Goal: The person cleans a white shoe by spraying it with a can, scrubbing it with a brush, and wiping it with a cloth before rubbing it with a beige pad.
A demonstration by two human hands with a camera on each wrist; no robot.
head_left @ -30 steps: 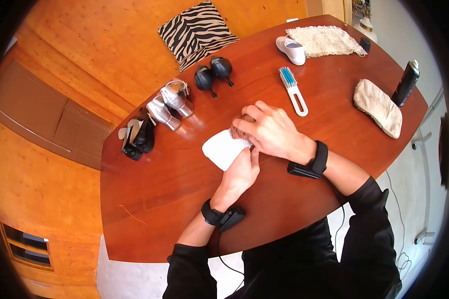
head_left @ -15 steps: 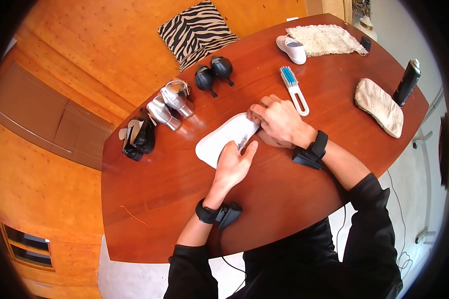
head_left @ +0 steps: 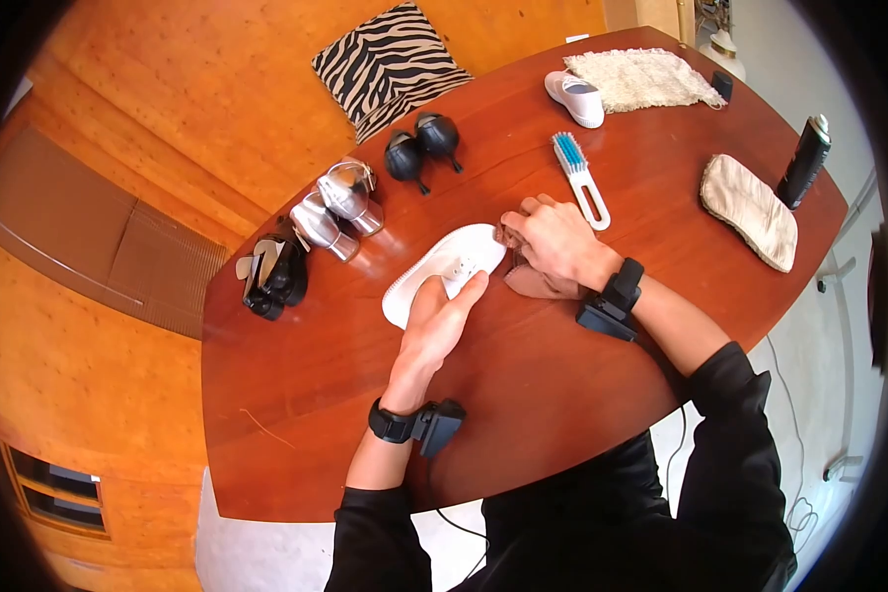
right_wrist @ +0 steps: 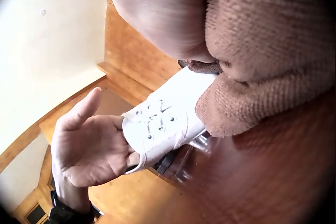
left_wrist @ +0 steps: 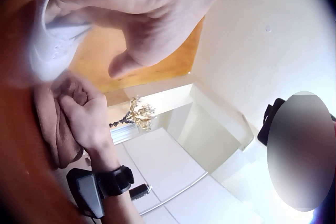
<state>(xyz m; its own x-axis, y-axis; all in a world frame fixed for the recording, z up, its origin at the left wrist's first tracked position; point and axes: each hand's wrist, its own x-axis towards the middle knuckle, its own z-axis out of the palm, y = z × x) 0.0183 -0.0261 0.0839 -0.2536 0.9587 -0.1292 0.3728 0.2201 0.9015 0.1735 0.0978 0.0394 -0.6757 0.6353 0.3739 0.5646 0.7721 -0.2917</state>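
Note:
A white lace-up shoe (head_left: pixel 479 240) is held above the table, its laces and eyelets facing up. My left hand (head_left: pixel 434 326) has its fingers inside the shoe's opening; the right wrist view shows its thumb standing straight and away from the upper. My right hand (head_left: pixel 559 245) grips a bunched brown cloth (head_left: pixel 535 284) at the shoe's toe end. Part of the cloth hangs down below that hand. In the right wrist view, the cloth (right_wrist: pixel 262 61) overlaps the toe of the shoe (right_wrist: pixel 157 121). The left fingertips are hidden inside the shoe.
Along the far left edge stand black shoes (head_left: pixel 274 276), silver heeled shoes (head_left: pixel 328 215) and black heeled shoes (head_left: pixel 419 148). Beyond my right hand lies a blue-bristled brush (head_left: pixel 582 183). Another white shoe (head_left: pixel 580 104), a shaggy cloth (head_left: pixel 651 81), a beige pad (head_left: pixel 748 212) and a spray can (head_left: pixel 805 163) are farther off.
The shoe has turned from sole side to laced upper, and my left hand has moved left and turned with it. My right hand has shifted right to the toe, still gripping the brown cloth.

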